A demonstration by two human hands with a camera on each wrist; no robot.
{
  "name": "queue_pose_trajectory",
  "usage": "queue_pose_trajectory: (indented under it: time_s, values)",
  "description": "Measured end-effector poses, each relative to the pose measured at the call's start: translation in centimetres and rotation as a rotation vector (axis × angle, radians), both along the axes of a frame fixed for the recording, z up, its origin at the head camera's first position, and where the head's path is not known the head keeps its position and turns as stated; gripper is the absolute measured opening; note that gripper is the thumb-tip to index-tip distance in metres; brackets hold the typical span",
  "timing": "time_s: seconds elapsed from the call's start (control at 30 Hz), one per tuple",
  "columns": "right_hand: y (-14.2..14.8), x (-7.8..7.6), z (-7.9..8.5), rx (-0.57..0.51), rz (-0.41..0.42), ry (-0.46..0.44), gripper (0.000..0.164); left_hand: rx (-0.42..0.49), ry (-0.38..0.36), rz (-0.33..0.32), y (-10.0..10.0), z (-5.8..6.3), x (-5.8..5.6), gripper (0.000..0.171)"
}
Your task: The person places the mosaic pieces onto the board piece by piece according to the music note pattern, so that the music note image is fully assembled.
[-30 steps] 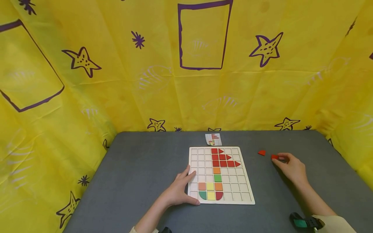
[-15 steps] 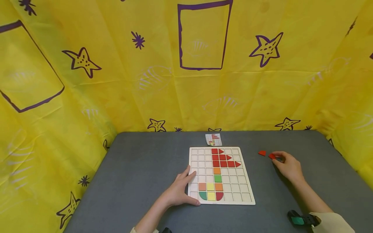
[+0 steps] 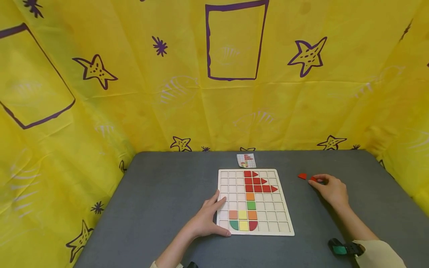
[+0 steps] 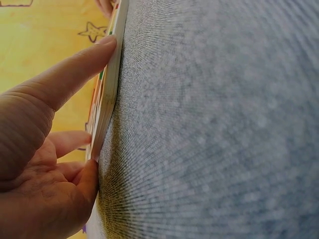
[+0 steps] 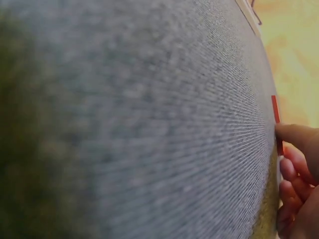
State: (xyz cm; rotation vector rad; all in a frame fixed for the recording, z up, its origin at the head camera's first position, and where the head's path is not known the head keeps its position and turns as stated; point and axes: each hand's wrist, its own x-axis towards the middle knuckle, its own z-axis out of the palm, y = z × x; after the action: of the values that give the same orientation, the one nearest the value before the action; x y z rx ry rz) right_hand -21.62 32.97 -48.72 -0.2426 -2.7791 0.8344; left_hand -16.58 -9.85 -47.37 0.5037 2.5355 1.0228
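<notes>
A white grid board (image 3: 271, 216) lies on the grey table, with coloured pieces in some of its squares. My left hand (image 3: 204, 221) rests at its near left corner. The thumb touches the front edge and the straight fingers lie along the left side. Right of the board, my right hand (image 3: 332, 190) pinches a small red piece (image 3: 313, 178) between thumb and fingertips, low at the tabletop; the fingers partly hide its shape. A loose red triangle (image 3: 302, 176) lies just left of those fingertips. In the right wrist view the thumb overlaps the held red piece (image 5: 280, 148).
A small pattern card (image 3: 246, 160) lies behind the board, printed with a similar coloured figure. On the board, red squares and triangles (image 3: 257, 188) form three rows above an orange square (image 3: 250, 196) and a green square (image 3: 251, 205). Yellow cloth (image 3: 167, 111) hangs around the table.
The right hand has shifted slightly left, and the red piece in its fingertips has turned and come nearer the loose triangle. The left hand and the board stay put.
</notes>
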Motion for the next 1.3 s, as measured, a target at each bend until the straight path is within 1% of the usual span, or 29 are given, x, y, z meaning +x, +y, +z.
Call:
queue_pose_trajectory:
  time_s: [0.13, 0.27, 0.43, 0.57, 0.77, 0.87, 0.97, 1.07, 1.17, 1.3]
  values:
    - [-0.5, 0.4, -0.1, -0.011, -0.001, 0.036, 0.043, -0.001, -0.001, -0.001, 0.0, 0.1, 0.0, 0.107]
    - [-2.0, 0.9, -0.1, -0.066, 0.025, 0.054, 0.042, -0.006, -0.005, 0.000, 0.0, 0.1, 0.0, 0.107]
    - [-5.7, 1.6, 0.3, -0.139, 0.079, 0.005, 0.040, -0.007, -0.008, 0.002, -0.1, 0.1, 0.0, 0.106]
    - [-9.1, 2.2, 0.6, -0.174, 0.161, -0.034, 0.037, -0.005, -0.003, 0.003, -0.1, 0.1, 0.0, 0.107]
    - [-14.1, 3.0, 0.8, -0.230, 0.330, -0.040, 0.026, -0.008, -0.002, 0.004, -0.1, 0.1, 0.0, 0.106]
    - [-16.2, 3.2, 0.8, -0.217, 0.403, -0.027, 0.022, -0.011, 0.000, 0.004, 0.0, 0.0, -0.1, 0.106]
    - [-17.8, 3.3, 0.7, -0.170, 0.453, -0.010, 0.021, -0.015, 0.001, 0.003, -0.1, 0.0, -0.1, 0.106]
    - [-18.8, 3.2, 0.6, -0.112, 0.471, 0.003, 0.021, -0.015, -0.001, 0.000, -0.1, -0.1, -0.1, 0.105]
    - [-19.3, 3.2, 0.5, -0.081, 0.487, 0.006, 0.020, -0.012, -0.003, -0.003, -0.1, -0.1, -0.1, 0.104]
    - [-19.5, 3.0, 0.2, -0.084, 0.520, 0.003, 0.019, -0.007, -0.004, -0.003, 0.0, 0.0, -0.1, 0.104]
